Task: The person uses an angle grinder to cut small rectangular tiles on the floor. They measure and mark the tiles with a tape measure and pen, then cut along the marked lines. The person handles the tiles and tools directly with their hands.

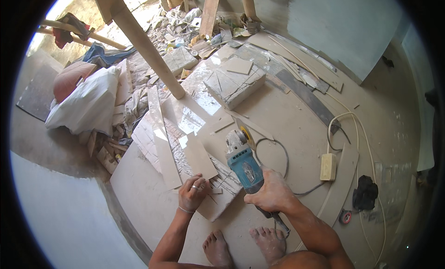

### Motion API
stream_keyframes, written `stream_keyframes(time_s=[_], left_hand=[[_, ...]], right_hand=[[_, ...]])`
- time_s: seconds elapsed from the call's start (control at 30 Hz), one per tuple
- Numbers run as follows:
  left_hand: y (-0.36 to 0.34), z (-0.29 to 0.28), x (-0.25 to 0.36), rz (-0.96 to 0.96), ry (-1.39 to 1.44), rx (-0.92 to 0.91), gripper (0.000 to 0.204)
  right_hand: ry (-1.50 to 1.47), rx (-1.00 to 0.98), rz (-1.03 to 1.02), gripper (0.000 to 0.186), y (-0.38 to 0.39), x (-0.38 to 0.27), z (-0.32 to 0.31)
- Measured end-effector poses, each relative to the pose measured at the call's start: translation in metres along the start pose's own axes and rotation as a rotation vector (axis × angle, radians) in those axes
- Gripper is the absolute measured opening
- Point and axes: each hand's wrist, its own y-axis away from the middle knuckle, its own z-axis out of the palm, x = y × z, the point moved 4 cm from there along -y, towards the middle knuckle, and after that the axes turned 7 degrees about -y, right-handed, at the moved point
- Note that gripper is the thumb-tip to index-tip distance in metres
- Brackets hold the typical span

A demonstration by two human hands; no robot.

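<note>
My right hand [274,193] grips the rear handle of a teal angle grinder [244,170]. The grinder's yellow-edged disc [247,133] points away from me, apart from the tile pieces. With curled fingers, my left hand [193,195] holds the near end of a beige tile piece [198,154]. That piece rests on a pale block [217,205] scored with many cut lines. Alongside it, to the left, a longer tile strip [166,158] lies across the same block. A narrow offcut [216,191] sits by my left fingers. The undersides of my left fingers are hidden.
A second scored block [236,89] stands farther off with a tile offcut [239,65] on top. At right lie a cable with a power socket box [328,167], a tape measure [345,216] and a black cloth [365,193]. A wooden post [150,51] rises beyond; rubble lies behind.
</note>
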Motion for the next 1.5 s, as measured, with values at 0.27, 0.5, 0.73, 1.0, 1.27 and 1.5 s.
stream_keyframes(time_s=[0.27, 0.5, 0.73, 1.0, 1.27, 1.5], left_hand=[[0.002, 0.004, -0.007, -0.046, 0.014, -0.061, 0.027], [-0.005, 0.000, -0.014, -0.263, 0.026, -0.159, 0.071], [-0.006, 0.003, -0.019, -0.345, -0.060, -0.288, 0.092], [-0.001, -0.012, 0.078, -0.877, 0.924, -0.516, 0.067], [-0.022, -0.001, 0.135, -0.885, 1.365, -0.275, 0.085], [-0.016, 0.003, 0.129, -0.921, 1.226, -0.259, 0.094]], right_hand=[[0.045, 0.006, 0.006, 0.060, -0.009, 0.005, 0.004], [-0.025, 0.003, 0.026, 0.062, -0.011, 0.006, 0.003], [-0.029, -0.022, 0.061, 0.057, -0.013, 0.006, 0.005], [0.016, 0.039, -0.092, 0.040, -0.016, 0.010, 0.018], [-0.047, 0.075, -0.158, 0.042, -0.010, 0.008, 0.044], [0.017, 0.120, -0.137, 0.040, -0.003, 0.019, 0.050]])
